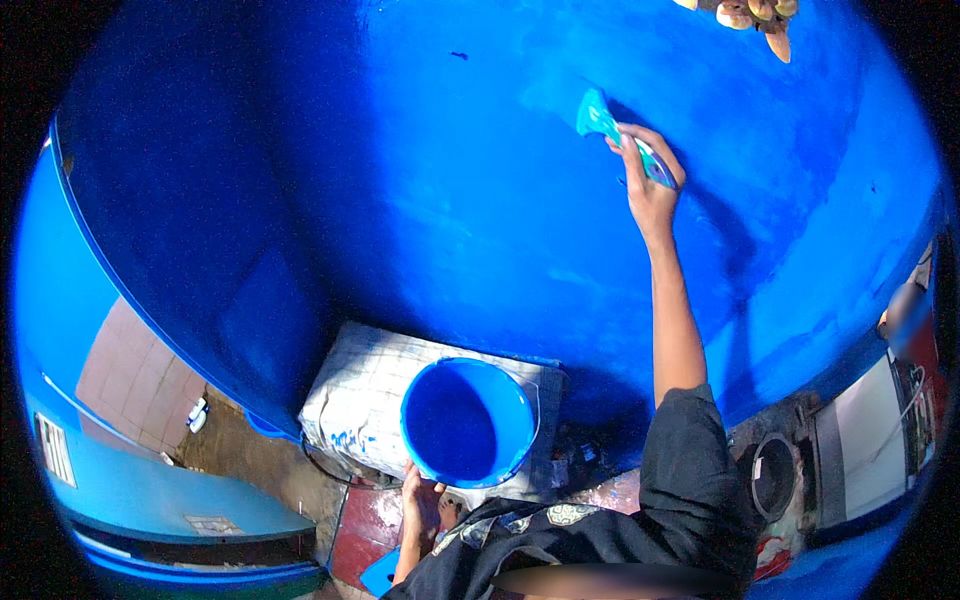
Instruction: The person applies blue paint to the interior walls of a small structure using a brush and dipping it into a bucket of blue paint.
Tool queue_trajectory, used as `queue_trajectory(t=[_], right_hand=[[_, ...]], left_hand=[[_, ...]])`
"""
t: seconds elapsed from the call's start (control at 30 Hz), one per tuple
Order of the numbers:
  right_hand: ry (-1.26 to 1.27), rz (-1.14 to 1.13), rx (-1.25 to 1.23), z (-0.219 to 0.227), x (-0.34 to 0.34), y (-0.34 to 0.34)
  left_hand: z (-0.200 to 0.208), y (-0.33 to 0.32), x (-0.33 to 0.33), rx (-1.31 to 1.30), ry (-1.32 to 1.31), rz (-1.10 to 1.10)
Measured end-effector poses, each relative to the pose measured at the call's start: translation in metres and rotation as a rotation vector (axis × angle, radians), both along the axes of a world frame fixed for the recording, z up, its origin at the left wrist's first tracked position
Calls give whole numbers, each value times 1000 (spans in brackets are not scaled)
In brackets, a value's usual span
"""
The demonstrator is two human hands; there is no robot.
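Observation:
My right hand is closed round the handle of a paintbrush. Its splayed, turquoise-coated bristles are against the blue wall, beside a slightly lighter patch. Below, a blue bucket with a thin wire handle rests on a surface draped in white checked cloth. At the bucket's near left rim, the fingers of my left hand grip its edge. The inside of the bucket looks deep blue, and how much it holds cannot be made out.
A cluster of pale, pointed objects hangs at the top right. A round black basin stands on the floor to the right, near a white panel. On the left lie brown ground and a small white item. Red tiles show below.

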State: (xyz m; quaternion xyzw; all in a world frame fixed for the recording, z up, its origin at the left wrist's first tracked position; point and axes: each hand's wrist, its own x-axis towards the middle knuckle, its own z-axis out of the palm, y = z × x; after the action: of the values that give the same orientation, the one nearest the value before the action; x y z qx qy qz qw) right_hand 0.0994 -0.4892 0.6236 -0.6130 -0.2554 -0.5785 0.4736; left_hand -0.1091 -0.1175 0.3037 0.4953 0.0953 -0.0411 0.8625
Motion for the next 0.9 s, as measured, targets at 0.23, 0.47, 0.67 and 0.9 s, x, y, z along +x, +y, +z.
queue_trajectory(t=[0.23,0.47,0.67,0.9], right_hand=[[21,-47,-36,84,26,-21],[-67,-312,16,111,-19,-116],[-25,-460,230,107,-76,-156],[-83,-18,24,146,11,-49]], left_hand=[[56,3,7,1,-32,-86],[87,5,21,-34,22,-127],[86,6,20,187,-92,-132],[88,2,30,71,-12,-174]])
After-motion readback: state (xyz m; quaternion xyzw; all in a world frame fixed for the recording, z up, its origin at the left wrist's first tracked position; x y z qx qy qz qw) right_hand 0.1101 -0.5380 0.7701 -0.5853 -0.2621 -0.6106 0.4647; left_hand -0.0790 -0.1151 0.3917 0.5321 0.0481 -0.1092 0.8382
